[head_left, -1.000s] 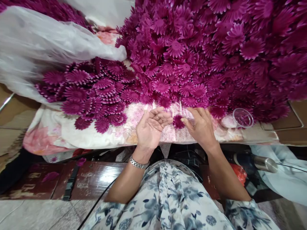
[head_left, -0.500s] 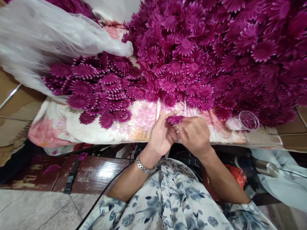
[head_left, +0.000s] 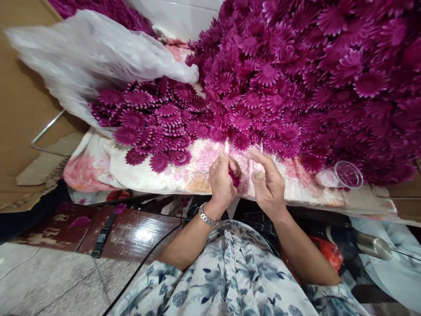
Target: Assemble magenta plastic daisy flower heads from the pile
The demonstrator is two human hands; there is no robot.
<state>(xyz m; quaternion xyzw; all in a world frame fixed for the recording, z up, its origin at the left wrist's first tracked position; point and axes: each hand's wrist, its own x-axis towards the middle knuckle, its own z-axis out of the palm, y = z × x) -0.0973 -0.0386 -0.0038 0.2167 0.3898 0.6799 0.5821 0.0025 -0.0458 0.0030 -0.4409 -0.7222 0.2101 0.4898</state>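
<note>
A magenta petal piece [head_left: 234,179] pokes out beside the palm of my left hand [head_left: 222,177], whose fingers are curled round it. To its right, my right hand [head_left: 269,182] is apart from it, thumb and fingers spread with nothing between them. Both hands are over the front edge of a flowered cloth [head_left: 200,169]. Beyond them rises a large heap of magenta flower pieces [head_left: 266,74], and stacked pieces [head_left: 158,118] lie to the left.
A clear plastic cup [head_left: 348,174] lies tipped on the right of the cloth. A translucent plastic bag [head_left: 108,52] covers the back left. Cardboard [head_left: 29,87] stands at the far left. A steel-ended flask [head_left: 373,245] is below the table edge, right.
My hands have moved apart. The magenta piece that was between them is now in my left hand, which has closed round it. My right hand has opened. The view has shifted left.
</note>
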